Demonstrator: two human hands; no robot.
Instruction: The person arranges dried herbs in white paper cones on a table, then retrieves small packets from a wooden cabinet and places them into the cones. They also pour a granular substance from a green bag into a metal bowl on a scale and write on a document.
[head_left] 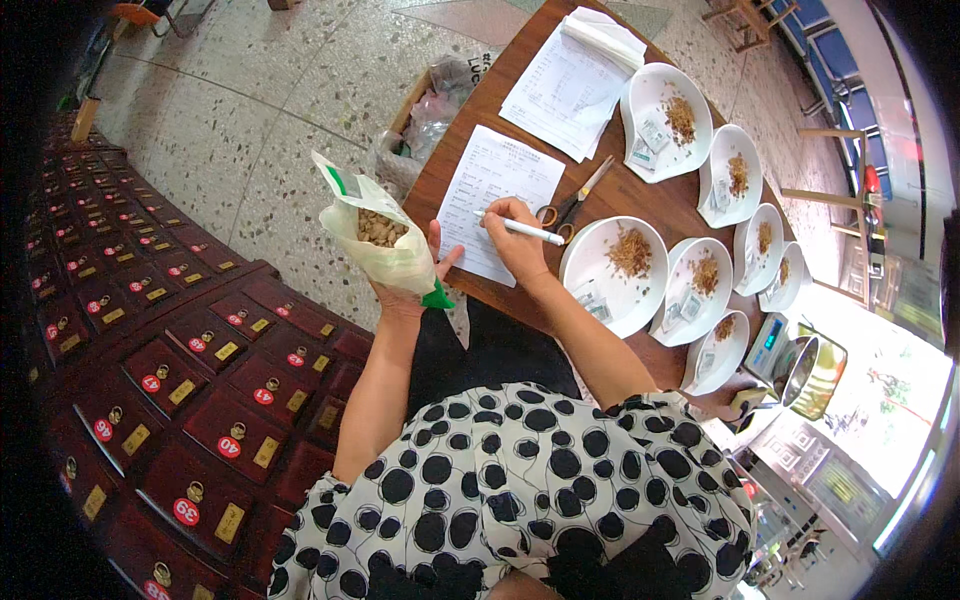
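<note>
My left hand [400,300] is wrapped round the lower part of an opened pale plastic bag [392,268] with green corners. Tan dried pieces [380,228] show through its mouth. Some fingers of that hand stretch toward the edge of a printed sheet [505,170] on the table. In my right hand [518,248] is a white pen [532,232], its tip end over the sheet. Beside that hand lie scissors [573,207] with dark and orange handles, blades pointing away.
Several white scoop-shaped dishes [622,305] with brown shreds and small packets cover the right of the wooden table [455,160]. Papers [560,105] lie at its far end. A scale [768,342] and metal pan [800,370] stand right. Dark red drawers [205,435] line the left; a box [412,105] of plastic bags sits beyond.
</note>
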